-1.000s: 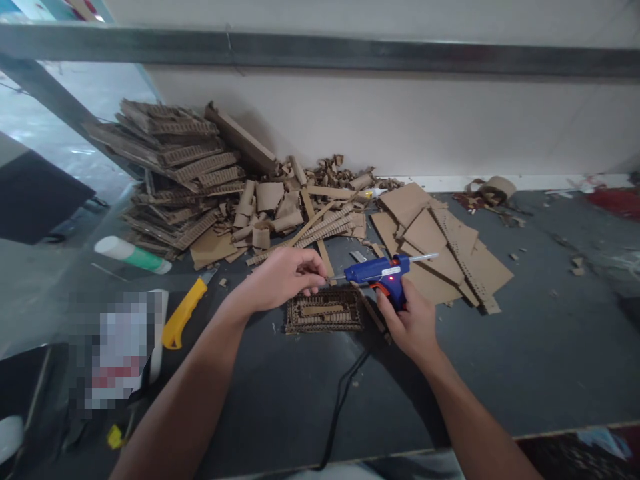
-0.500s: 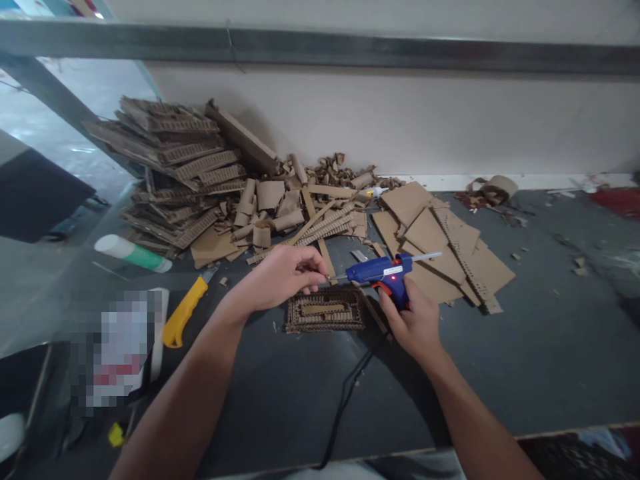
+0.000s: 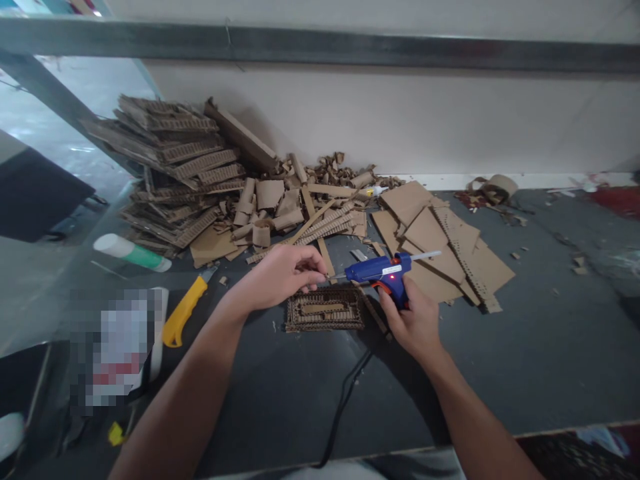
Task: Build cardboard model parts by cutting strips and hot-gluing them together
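Observation:
My right hand (image 3: 413, 319) is wrapped round the handle of a blue glue gun (image 3: 373, 269), its red light lit and a pale glue stick (image 3: 426, 255) jutting from the back. The nozzle points left at the fingertips of my left hand (image 3: 295, 272). Thumb and finger of that hand are pinched together on something too small to make out, right at the nozzle tip. Just below both hands, a rectangular piece built of corrugated cardboard strips (image 3: 324, 323) lies on the dark table (image 3: 280, 413). A narrow cardboard strip (image 3: 376, 315) rests at its right side.
Behind are a tall cardboard stack (image 3: 175, 157), curled scraps (image 3: 273, 200) and flat cardboard sheets (image 3: 425, 230). To the left lie a yellow utility knife (image 3: 186, 312), a white-and-green tube (image 3: 133, 253) and a blurred-out device (image 3: 123, 347). A black cord (image 3: 343, 407) runs toward the front edge.
Almost nothing differs. Both hands and the glue gun hold the same place, with the nozzle still at the left fingertips; the view has shifted very slightly.

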Demonstrator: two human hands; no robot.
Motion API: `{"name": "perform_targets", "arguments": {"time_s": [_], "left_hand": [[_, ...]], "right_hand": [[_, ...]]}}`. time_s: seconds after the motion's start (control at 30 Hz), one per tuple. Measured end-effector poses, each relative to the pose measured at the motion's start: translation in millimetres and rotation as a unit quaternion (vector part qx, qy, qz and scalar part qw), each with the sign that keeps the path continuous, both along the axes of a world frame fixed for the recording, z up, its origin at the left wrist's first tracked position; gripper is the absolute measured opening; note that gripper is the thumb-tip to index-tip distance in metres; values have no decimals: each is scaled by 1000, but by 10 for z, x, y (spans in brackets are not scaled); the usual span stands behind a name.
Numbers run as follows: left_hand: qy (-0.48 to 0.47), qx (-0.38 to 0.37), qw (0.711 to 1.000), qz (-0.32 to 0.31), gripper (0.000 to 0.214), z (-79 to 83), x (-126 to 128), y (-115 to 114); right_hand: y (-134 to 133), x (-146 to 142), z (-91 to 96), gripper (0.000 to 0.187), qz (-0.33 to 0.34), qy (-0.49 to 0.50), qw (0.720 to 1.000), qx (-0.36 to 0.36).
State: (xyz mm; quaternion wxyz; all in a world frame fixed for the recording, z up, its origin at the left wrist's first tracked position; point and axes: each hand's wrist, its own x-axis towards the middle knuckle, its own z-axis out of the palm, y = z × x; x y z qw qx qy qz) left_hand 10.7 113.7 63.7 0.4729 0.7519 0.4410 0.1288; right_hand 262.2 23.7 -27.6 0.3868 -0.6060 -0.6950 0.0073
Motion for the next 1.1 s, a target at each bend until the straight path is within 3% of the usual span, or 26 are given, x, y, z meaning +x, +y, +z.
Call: {"name": "perform_targets", "arguments": {"time_s": [0.53, 0.8, 0.97, 1.1], "left_hand": [[4, 4, 1000, 6, 11, -4, -25, 5], [16, 33, 999, 13, 15, 94, -77, -40], [78, 112, 990, 22, 18, 127, -143, -168], [119, 141, 983, 18, 20, 43, -175, -393]], "right_hand": [[0, 11, -26, 28, -7, -1, 1000, -20], [23, -16, -55, 46, -68, 57, 995, -53], [42, -1, -71, 43, -84, 99, 989, -72], [45, 5, -70, 42, -93, 129, 984, -84]]}}
